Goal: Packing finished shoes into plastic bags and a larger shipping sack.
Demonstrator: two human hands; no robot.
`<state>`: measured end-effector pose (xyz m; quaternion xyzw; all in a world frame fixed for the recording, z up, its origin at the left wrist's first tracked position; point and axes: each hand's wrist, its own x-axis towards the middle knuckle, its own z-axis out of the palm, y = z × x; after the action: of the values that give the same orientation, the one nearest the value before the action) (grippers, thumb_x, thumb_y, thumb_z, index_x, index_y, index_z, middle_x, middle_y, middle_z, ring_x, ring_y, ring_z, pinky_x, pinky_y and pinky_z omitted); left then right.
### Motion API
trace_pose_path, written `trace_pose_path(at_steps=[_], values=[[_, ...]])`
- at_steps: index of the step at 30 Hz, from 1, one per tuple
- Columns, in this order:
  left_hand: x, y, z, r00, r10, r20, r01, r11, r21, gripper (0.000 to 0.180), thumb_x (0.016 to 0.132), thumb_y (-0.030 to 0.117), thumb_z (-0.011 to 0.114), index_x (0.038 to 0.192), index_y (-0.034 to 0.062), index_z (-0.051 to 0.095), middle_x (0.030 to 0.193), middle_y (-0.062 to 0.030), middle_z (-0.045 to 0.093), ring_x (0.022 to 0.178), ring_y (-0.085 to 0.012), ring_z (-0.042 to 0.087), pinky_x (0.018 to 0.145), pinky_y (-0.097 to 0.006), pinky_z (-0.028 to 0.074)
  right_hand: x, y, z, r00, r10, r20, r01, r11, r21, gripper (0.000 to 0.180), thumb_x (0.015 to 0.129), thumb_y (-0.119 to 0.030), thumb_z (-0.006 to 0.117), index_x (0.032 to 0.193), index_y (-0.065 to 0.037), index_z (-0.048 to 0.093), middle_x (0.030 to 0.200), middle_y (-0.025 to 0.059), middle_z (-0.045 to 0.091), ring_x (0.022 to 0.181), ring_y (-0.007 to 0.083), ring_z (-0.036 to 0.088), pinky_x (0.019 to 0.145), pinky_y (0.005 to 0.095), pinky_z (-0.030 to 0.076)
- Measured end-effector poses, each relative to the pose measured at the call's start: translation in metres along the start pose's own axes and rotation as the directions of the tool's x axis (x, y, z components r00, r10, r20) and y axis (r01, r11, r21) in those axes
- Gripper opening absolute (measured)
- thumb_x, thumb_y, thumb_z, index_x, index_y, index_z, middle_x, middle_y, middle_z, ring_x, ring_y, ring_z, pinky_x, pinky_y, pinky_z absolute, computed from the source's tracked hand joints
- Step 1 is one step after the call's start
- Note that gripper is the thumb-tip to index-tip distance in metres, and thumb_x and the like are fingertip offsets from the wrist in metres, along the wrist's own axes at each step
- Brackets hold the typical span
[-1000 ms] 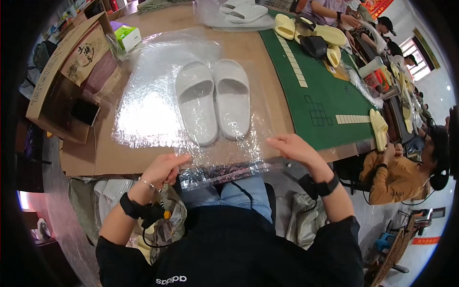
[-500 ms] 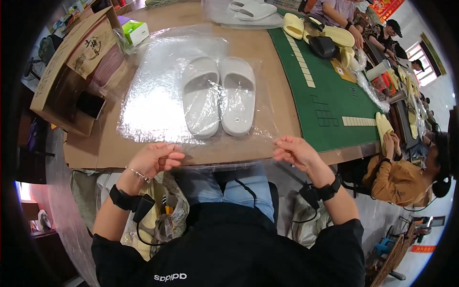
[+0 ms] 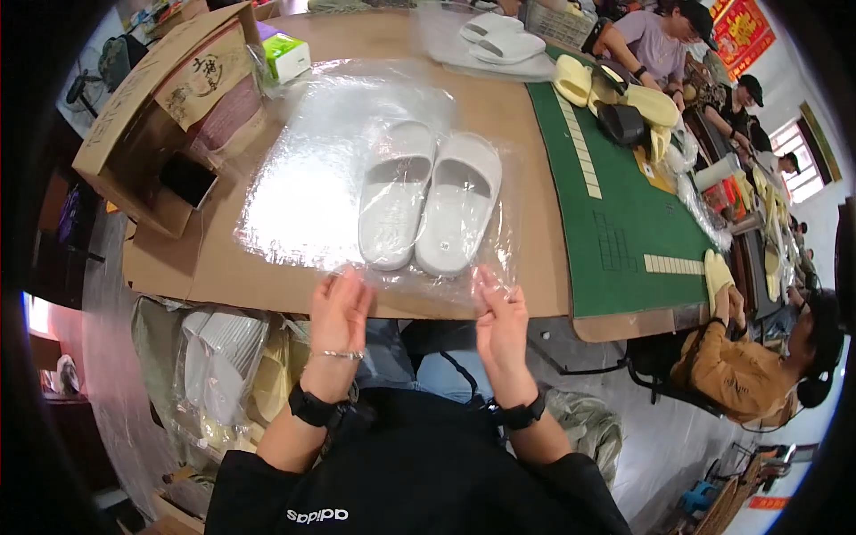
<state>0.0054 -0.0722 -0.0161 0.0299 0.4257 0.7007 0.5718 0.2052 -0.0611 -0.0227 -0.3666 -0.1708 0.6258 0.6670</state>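
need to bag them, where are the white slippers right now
In the head view the white slippers lie side by side under the clear plastic sheet mid-table, just beyond the left hand and right hand.

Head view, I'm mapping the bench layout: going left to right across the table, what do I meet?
Cardboard box → clear plastic bag → pair of white slippers → green mat → yellow slippers at the mat's right end.
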Motion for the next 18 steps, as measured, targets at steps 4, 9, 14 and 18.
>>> trace_pose_path(at_steps=[4, 9, 14, 18], values=[[-0.022, -0.004, 0.02, 0.951, -0.263, 0.162, 0.271, 0.962, -0.027, 0.036, 0.088, 0.024, 0.057, 0.114, 0.0039, 0.044, 0.111, -0.0104, 0.053, 0.102, -0.0242, 0.052, 0.091, -0.038, 0.043, -0.018, -0.002, 0.017, 0.997, 0.065, 0.05, -0.067, 0.997, 0.037, 0.031, 0.083, 0.008, 0.046, 0.113, 0.001, 0.045, 0.117, 0.0164, 0.052, 0.108, 0.023, 0.053, 0.093, 0.0317, 0.046], [0.006, -0.013, 0.031, 0.89, -0.279, 0.361, 0.355, 0.92, -0.165, 0.041, 0.09, 0.031, 0.051, 0.118, 0.0008, 0.045, 0.114, -0.0077, 0.053, 0.105, -0.0233, 0.053, 0.095, -0.04, 0.041, -0.038, 0.009, 0.028, 0.968, 0.176, 0.178, -0.179, 0.984, 0.001, 0.027, 0.083, 0.008, 0.047, 0.108, -0.001, 0.047, 0.117, 0.0169, 0.051, 0.104, 0.0232, 0.054, 0.092, 0.034, 0.046], [0.005, -0.012, 0.028, 0.887, -0.141, 0.44, 0.26, 0.939, -0.223, 0.031, 0.092, 0.015, 0.048, 0.12, 0.0022, 0.045, 0.117, -0.0095, 0.054, 0.106, -0.0199, 0.053, 0.091, -0.035, 0.045, -0.048, 0.005, 0.02, 0.958, 0.117, 0.262, -0.07, 0.981, -0.18, 0.043, 0.079, 0.003, 0.058, 0.119, -0.002, 0.042, 0.117, 0.019, 0.051, 0.111, 0.0295, 0.05, 0.095, 0.0398, 0.042], [-0.013, 0.019, 0.018, 0.847, -0.06, 0.528, 0.268, 0.906, -0.327, 0.034, 0.09, 0.009, 0.048, 0.123, 0.0015, 0.042, 0.122, -0.0129, 0.05, 0.106, -0.02, 0.053, 0.091, -0.035, 0.046, -0.057, 0.0, 0.02, 0.889, 0.164, 0.428, -0.007, 0.938, -0.346, 0.061, 0.075, -0.005, 0.068, 0.124, -0.003, 0.033, 0.12, 0.0196, 0.049, 0.119, 0.0321, 0.044, 0.1, 0.043, 0.035]])
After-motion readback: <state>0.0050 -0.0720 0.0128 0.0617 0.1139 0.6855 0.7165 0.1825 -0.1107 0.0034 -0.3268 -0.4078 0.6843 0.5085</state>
